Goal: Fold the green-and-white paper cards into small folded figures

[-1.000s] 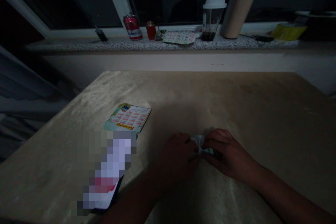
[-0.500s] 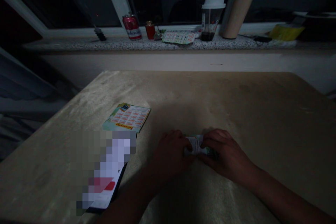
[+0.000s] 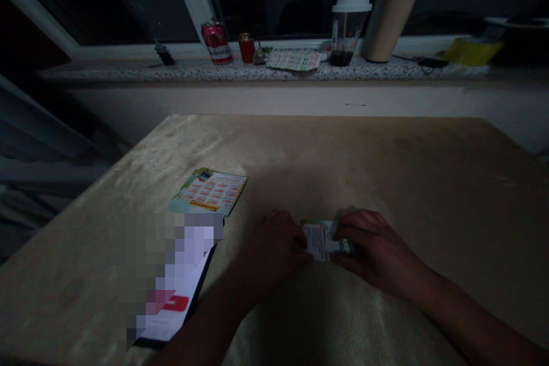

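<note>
A small printed ticket (image 3: 318, 241), white with rows of text and green edges, lies between my hands at the middle of the table. My left hand (image 3: 277, 246) has its fingers closed at the ticket's left end, thumb by the edge. On the right end, my right hand (image 3: 364, 243) grips with thumb and fingers, which cover part of the print. To the left rest flat tickets (image 3: 212, 191) with red number boxes on white. Nearer to me lies a phone (image 3: 165, 323) with a lit screen, partly blurred out and close to my left forearm.
Along the granite windowsill (image 3: 184, 73) stand a red drink can (image 3: 217, 43), a small red jar (image 3: 246, 48), a crumpled printed packet (image 3: 294, 59), a lidded cup with a straw (image 3: 343, 31), a cardboard tube (image 3: 397, 11) and a yellow roll (image 3: 472, 51).
My hands have moved slightly apart, so more of the ticket's printed face shows between them. The other tickets and the phone have stayed in place.
</note>
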### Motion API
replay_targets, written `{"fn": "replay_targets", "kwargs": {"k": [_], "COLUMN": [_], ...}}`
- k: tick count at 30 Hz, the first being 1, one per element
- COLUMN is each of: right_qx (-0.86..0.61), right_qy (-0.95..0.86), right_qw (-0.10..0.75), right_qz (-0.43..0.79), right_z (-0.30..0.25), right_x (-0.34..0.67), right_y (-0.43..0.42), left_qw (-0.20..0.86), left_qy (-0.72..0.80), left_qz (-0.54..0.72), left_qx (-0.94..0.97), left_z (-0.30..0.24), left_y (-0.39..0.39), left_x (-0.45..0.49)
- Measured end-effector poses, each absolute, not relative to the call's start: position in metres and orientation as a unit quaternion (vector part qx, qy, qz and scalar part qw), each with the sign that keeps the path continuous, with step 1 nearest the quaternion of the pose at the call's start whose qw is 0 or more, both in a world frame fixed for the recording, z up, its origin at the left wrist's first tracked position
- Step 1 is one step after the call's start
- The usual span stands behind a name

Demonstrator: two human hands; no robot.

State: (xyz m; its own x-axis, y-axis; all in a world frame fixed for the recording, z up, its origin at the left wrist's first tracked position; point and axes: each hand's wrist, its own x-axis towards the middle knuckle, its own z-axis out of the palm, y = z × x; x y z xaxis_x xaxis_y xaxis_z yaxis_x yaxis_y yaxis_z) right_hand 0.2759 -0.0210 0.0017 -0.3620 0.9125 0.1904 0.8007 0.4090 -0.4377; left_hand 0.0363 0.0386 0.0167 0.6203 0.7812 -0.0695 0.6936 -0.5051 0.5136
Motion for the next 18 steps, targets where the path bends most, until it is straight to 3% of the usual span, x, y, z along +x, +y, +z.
{"fn": "replay_targets", "kwargs": {"k": [18], "right_qx": [-0.556], "right_qy": [-0.798], "right_qw": [0.179], "right_qz": [0.150], "right_z": [-0.002], "right_x": [0.323], "right_y": [-0.024], "left_qw": [0.277], "left_qy": [0.434], "left_qz": [0.044], "left_qx": [0.856], "left_z": [0.029], "left_y": [0.044], "left_x": [0.028]}}
